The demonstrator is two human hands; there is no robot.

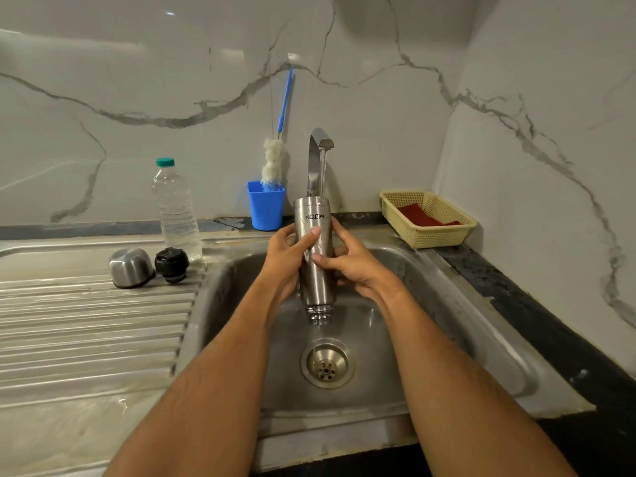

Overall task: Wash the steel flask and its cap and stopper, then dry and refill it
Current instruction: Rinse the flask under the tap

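Fingers of both hands grip steel flask [314,249] upright, mouth down.

Clear plastic bottle [176,210] w/ green cap on my sink ledge, blue cup [265,206] holding bottle brush [275,160], tan basket [430,218] w/ red cloth [421,215], tap [318,160] running.
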